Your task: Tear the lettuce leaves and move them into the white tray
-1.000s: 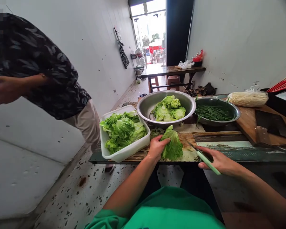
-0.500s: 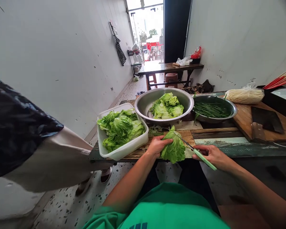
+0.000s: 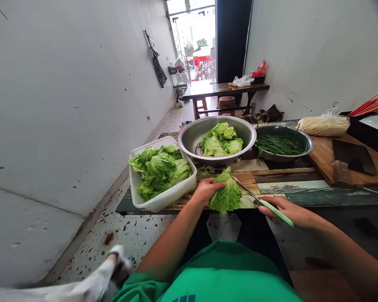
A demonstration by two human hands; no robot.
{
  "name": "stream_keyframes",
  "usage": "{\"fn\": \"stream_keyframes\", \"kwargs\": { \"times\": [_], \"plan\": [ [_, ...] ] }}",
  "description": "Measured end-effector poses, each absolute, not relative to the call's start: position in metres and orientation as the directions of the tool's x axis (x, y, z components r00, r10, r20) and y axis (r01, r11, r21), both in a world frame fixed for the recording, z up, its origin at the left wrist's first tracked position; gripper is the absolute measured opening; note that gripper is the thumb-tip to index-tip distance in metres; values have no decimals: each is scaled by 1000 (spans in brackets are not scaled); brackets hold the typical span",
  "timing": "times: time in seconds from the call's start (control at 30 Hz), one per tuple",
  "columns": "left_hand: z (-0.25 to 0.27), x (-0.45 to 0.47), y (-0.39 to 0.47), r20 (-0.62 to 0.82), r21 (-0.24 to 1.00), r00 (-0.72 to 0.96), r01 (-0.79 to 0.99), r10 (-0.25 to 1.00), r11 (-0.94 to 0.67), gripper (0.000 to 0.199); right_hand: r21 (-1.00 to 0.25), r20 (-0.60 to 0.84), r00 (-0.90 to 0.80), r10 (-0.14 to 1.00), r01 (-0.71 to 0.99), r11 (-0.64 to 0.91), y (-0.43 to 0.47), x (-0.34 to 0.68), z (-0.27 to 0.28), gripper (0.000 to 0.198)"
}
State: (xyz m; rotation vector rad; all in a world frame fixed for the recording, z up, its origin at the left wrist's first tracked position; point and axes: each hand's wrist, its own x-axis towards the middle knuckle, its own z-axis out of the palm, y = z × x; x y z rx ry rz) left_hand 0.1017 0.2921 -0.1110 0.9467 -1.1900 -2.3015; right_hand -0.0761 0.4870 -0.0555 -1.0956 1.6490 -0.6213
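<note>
My left hand (image 3: 205, 191) is closed on a lettuce leaf (image 3: 226, 196), thumb lying over its left side, just above the front edge of the table. In my right hand (image 3: 280, 208) is a pair of scissors (image 3: 275, 213) with pale green handles, seen nearly edge-on. Their metal blades point up and left, with the tips close to the leaf's upper right edge. To the left, a white plastic tub (image 3: 164, 204) holds a heap of lettuce leaves (image 3: 160, 167). Behind the leaf, a wide metal basin (image 3: 185, 140) contains more lettuce (image 3: 220, 142).
A smaller metal bowl (image 3: 309, 147) of green stalks stands right of the basin. Further right, a cleaver (image 3: 353, 161) lies on a wooden board (image 3: 323, 161) beside bagged pale strands (image 3: 324, 126). Another person's leg (image 3: 94, 279) shows at lower left.
The scissors have drawn slightly right and down, away from the leaf. The leaf has shifted a little left. The other person at left has moved mostly out of view.
</note>
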Motion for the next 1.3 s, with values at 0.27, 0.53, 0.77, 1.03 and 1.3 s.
{"fn": "stream_keyframes", "kwargs": {
  "times": [0.27,0.53,0.77,1.03,1.3],
  "plan": [
    [-101,101,305,-296,947,-742,-146,-602,-285,21,-806,-432,-143,-890,-382,452,472,-67,-57,71],
    [-96,105,297,-298,948,-708,-141,-640,-286,20,-856,-425,-225,-877,-216,470,467,-86,-86,63],
    [-85,112,304,-282,827,-743,132,-606,-547,59,-749,-291,-302,-908,-518,413,472,-107,-83,50],
    [-11,186,270,477,865,196,-279,-856,418,43,-18,-131,-586,-799,-805,593,444,-124,-78,42],
    [-26,245,211,20,128,-508,-853,-861,506,37,135,76,-452,-889,-878,458,426,-122,-55,39]
  ]
}}
